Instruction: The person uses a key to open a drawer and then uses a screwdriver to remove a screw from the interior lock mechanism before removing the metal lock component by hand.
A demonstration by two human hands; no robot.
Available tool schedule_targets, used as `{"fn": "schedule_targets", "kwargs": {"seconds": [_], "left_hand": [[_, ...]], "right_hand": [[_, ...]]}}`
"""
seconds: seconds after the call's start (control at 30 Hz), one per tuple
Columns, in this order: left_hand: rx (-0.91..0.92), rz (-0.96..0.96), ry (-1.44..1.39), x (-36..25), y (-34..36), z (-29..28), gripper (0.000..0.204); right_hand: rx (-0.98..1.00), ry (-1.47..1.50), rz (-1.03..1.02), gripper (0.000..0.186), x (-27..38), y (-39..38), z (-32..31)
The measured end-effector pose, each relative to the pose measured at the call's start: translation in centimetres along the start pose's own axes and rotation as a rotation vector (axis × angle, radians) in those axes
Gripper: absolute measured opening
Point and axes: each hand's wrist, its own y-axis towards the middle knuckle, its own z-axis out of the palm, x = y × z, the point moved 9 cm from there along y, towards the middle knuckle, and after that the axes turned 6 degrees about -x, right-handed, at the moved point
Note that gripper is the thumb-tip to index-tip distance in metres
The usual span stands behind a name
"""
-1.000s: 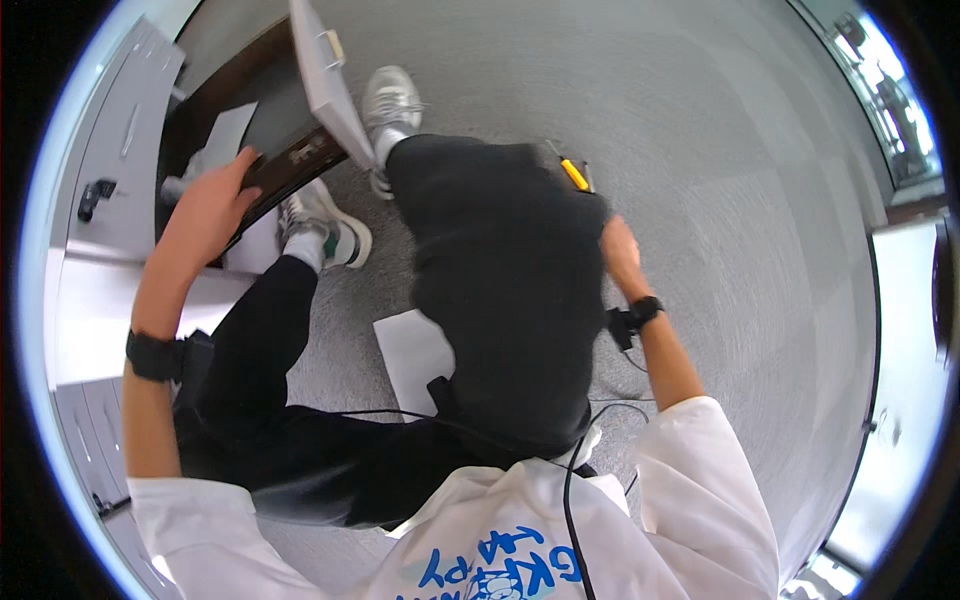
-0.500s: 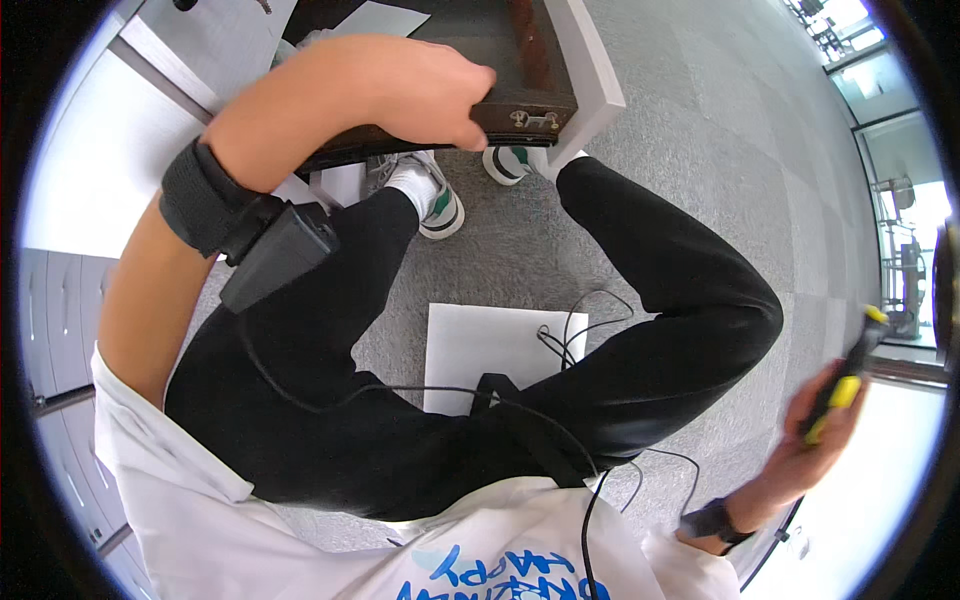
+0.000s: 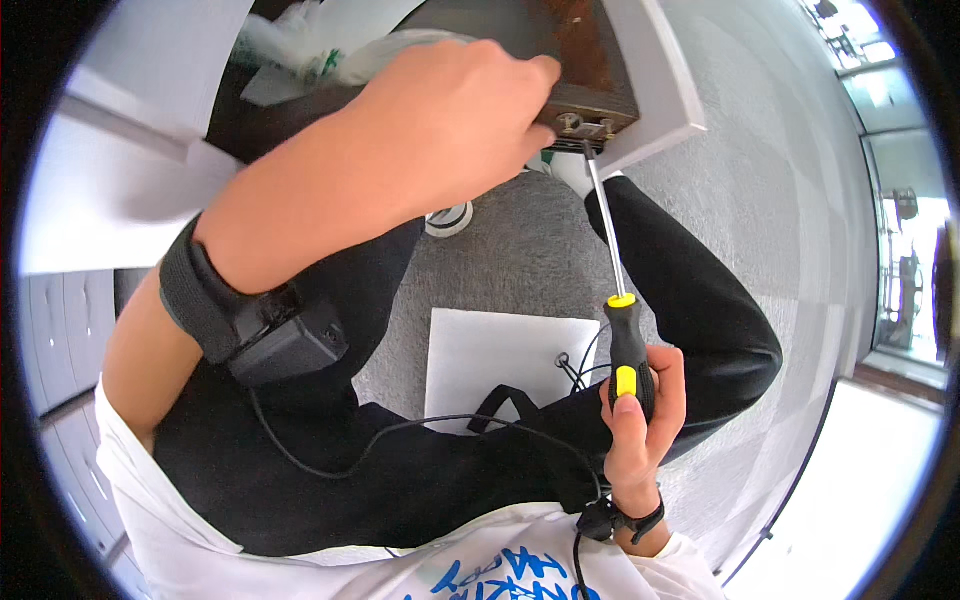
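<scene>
A drawer with a white front panel (image 3: pixel 665 85) and dark brown side (image 3: pixel 622 112) stands pulled out at the top. My left hand (image 3: pixel 450 125) is closed over the drawer's side wall, thumb low on the outer face and fingers over the top. Beside it, a small metal fitting (image 3: pixel 588 127) sits on that wall near the front panel. My right hand (image 3: pixel 645 430) grips a screwdriver (image 3: pixel 628 340) by its black and yellow handle. The shaft points up toward the fitting, its tip at the fitting's lower edge; whether they touch I cannot tell.
Plastic bags (image 3: pixel 310 45) lie inside the drawer. White cabinetry (image 3: pixel 130 180) stands at the left. Between my legs, a white sheet (image 3: pixel 490 350) lies on the grey carpet (image 3: pixel 480 265), with black cables (image 3: pixel 575 375) over it. A black cable (image 3: pixel 350 465) crosses my lap.
My right hand has swung in from the far right, bringing the screwdriver tip up to the metal fitting. The drawer now appears higher and farther right, with my left hand still on its side wall.
</scene>
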Motion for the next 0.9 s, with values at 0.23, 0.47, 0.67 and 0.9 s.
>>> {"fn": "schedule_targets", "kwargs": {"seconds": [0.23, 0.47, 0.67, 0.9], "left_hand": [[0.243, -0.178, 0.11, -0.1, 0.7, -1.2, 0.025], [-0.041, -0.083, 0.065, 0.2, 0.3, 0.1, 0.034], [-0.059, -0.098, 0.089, 0.0, 0.7, -0.9, 0.038], [0.132, -0.068, 0.098, -0.9, 0.7, -1.5, 0.031]], "right_hand": [[0.064, 0.108, 0.089, 0.035, -2.1, 0.3, 0.4], [0.079, 0.129, 0.066, 0.034, -1.5, 1.6, 1.3], [0.064, 0.112, 0.048, 0.034, -1.4, 1.7, 1.4], [0.071, 0.122, 0.075, 0.033, -1.7, 1.9, 1.9]]}}
